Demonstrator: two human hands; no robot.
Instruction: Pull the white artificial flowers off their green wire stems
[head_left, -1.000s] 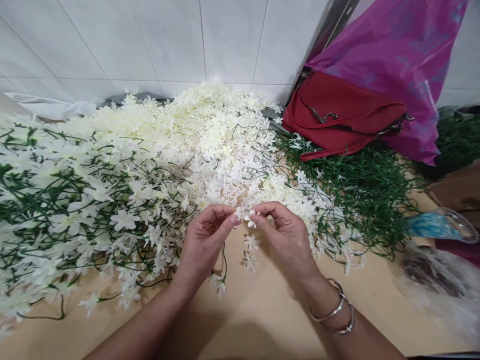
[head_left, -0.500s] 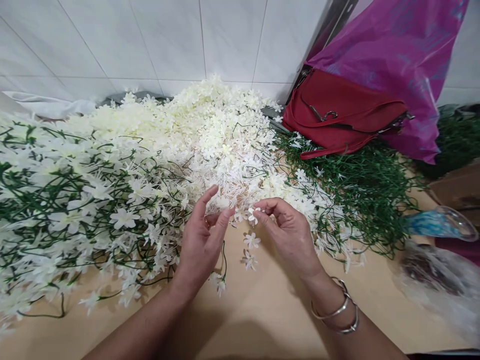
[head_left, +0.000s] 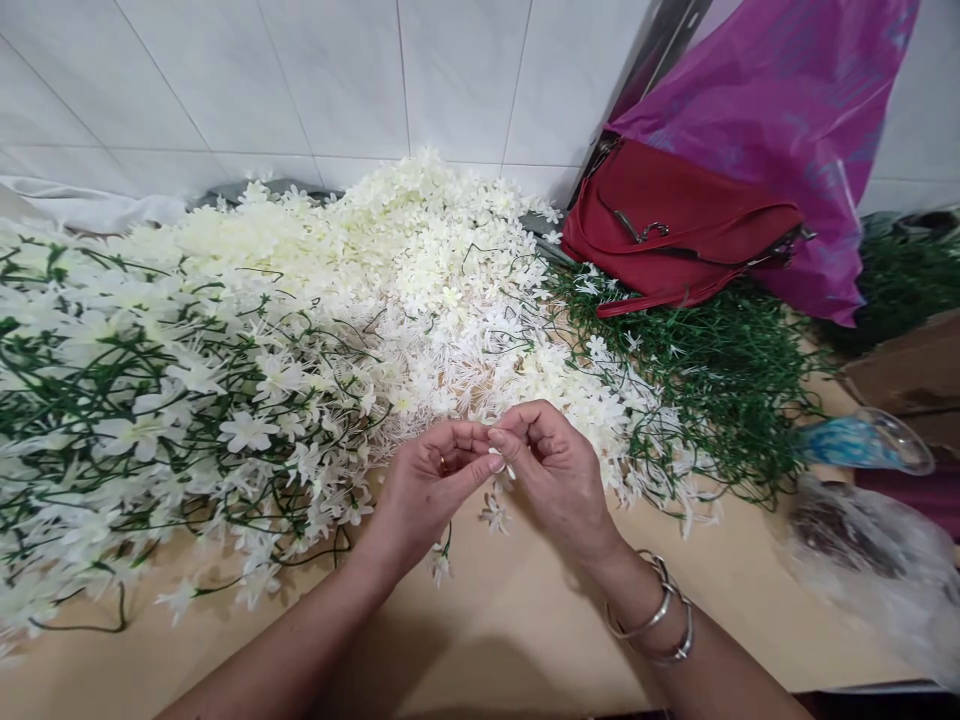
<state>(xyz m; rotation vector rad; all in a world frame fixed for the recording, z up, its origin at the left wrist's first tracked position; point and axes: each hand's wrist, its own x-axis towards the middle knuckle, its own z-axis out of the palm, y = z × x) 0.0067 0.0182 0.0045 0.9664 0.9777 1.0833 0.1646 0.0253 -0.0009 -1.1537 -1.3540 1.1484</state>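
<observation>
My left hand (head_left: 439,480) and my right hand (head_left: 551,470) meet fingertip to fingertip above the table. Between their pinched thumbs and fingers is a small white artificial flower (head_left: 504,464), mostly covered by the fingertips. Just below lies another loose white blossom (head_left: 493,513) on the tabletop. A green-stemmed flower (head_left: 441,565) rests under my left wrist. Beyond my fingers spread heaps of loose white blossoms (head_left: 450,280) and thin white flower centres (head_left: 457,370).
On the left is a pile of green-stemmed white flowers (head_left: 150,420). Bare green stems (head_left: 712,380) lie at right, below a red handbag (head_left: 675,220) and a purple plastic bag (head_left: 780,120). A blue-patterned cup (head_left: 847,440) and a clear plastic bag (head_left: 877,570) sit at far right.
My left hand has closed from open fingers into a pinch and come right to meet my right hand at the flower. My right hand has shifted slightly left and down.
</observation>
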